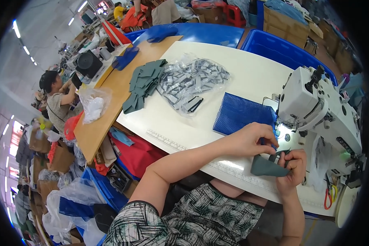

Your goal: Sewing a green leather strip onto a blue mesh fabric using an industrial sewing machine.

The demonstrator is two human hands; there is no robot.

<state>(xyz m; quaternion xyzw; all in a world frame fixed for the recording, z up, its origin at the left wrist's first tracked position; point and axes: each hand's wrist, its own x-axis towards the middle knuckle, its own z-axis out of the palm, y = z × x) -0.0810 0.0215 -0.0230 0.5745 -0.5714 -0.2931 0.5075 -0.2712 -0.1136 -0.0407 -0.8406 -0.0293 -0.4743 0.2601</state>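
A small dark green fabric piece [266, 167] is held in front of the sewing machine [311, 98]. My right hand [293, 166] is closed on its right end, with the fingers curled round the cloth. My left hand [254, 139] is pinched at the fabric's upper edge, beside a small dark strip; what lies between its fingertips is mostly hidden. Just beyond my left hand, a blue mesh fabric piece [240, 114] lies flat, its right edge beside the lit needle area.
Farther left lie a clear bag of small grey-and-white labels [192, 80] and a pile of green fabric pieces [145, 84]. Scissors [329, 194] lie at the right. A blue bin [289, 51] stands behind the white table [184, 129]. Another person [59, 98] sits far left.
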